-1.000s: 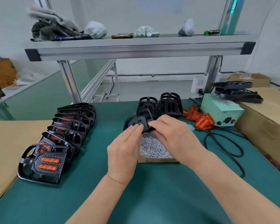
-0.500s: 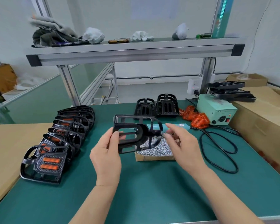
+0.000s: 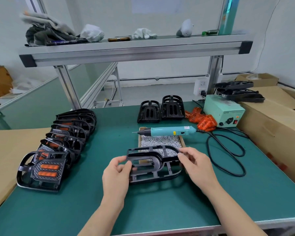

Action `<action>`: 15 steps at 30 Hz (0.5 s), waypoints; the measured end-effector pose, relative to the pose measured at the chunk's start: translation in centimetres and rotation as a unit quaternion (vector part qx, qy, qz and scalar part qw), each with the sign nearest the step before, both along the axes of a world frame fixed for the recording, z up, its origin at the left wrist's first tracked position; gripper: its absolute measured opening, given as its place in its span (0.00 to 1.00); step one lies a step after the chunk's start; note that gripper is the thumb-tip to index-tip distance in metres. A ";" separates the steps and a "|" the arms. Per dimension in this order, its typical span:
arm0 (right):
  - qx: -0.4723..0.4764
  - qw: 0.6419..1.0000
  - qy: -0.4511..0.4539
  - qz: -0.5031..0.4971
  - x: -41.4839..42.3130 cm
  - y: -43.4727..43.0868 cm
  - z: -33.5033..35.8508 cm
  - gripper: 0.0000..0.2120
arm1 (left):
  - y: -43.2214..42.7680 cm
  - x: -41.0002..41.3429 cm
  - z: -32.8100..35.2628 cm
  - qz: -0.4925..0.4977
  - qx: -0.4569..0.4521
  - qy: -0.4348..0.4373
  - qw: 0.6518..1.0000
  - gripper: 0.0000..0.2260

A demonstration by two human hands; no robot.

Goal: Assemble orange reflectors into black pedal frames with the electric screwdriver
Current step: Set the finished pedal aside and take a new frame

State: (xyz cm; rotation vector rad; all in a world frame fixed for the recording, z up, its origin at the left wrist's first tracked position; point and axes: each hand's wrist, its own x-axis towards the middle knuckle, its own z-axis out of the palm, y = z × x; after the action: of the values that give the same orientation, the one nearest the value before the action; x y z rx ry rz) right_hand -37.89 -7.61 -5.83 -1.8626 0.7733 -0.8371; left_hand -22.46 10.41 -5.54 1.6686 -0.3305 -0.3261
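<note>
Workbench [image 3: 160, 210] carries finished pedals [image 3: 48, 169] along your left. Your left hand [image 3: 116, 178] and right hand [image 3: 197, 167] each grip an end of one black pedal frame [image 3: 160, 163] just before the screw box [image 3: 182, 142], across which lies the electric screwdriver [image 3: 167, 131].

Screw tray [image 3: 139, 139] partly behind the held pedal frame [image 3: 143, 157]; electric screwdriver [image 3: 167, 130] label illegibly small.

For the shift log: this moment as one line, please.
left hand: grips black pedal frame, left end | right hand: pinches its right end | electric screwdriver: lying across screw box | orange reflectors: piled beside power box
</note>
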 end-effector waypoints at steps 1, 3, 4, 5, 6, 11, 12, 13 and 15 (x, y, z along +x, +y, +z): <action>0.004 1.000 0.006 0.004 -0.3 -0.1 -0.1 0.06 | 0.1 0.0 -0.2 0.007 0.049 -0.038 0.998 0.05; 0.002 0.999 0.028 0.018 -0.8 -0.1 -0.2 0.07 | 0.3 -0.3 -0.4 0.026 0.121 -0.102 0.987 0.06; -0.003 0.999 0.042 0.025 -1.0 -0.1 -0.3 0.07 | 0.3 -0.4 -0.4 0.029 0.142 -0.124 0.982 0.07; -0.010 0.998 0.059 0.029 -1.3 -0.1 -0.4 0.07 | 0.4 -0.5 -0.4 0.027 0.161 -0.142 0.976 0.07; -0.015 0.997 0.076 0.031 -1.4 -0.1 -0.5 0.07 | 0.4 -0.5 -0.4 0.024 0.178 -0.160 0.971 0.08; -0.064 0.991 0.115 0.017 -1.8 0.0 -0.7 0.09 | 0.5 -0.9 -0.3 0.025 0.234 -0.256 0.938 0.11; -0.078 0.990 0.115 0.013 -1.7 0.1 -0.8 0.10 | 0.5 -1.0 -0.4 0.024 0.239 -0.259 0.936 0.11; -0.088 0.990 0.114 0.010 -1.7 0.2 -0.9 0.11 | 0.6 -1.0 -0.5 0.022 0.245 -0.259 0.934 0.12; -0.104 0.988 0.117 0.003 -1.5 0.3 -1.0 0.12 | 0.6 -0.8 -0.7 0.016 0.260 -0.255 0.931 0.12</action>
State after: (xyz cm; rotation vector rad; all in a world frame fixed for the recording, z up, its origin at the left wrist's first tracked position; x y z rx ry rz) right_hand -39.36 -7.27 -6.84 -2.1760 0.8512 -0.7256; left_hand -23.26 11.05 -6.29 2.2776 -0.6432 0.0674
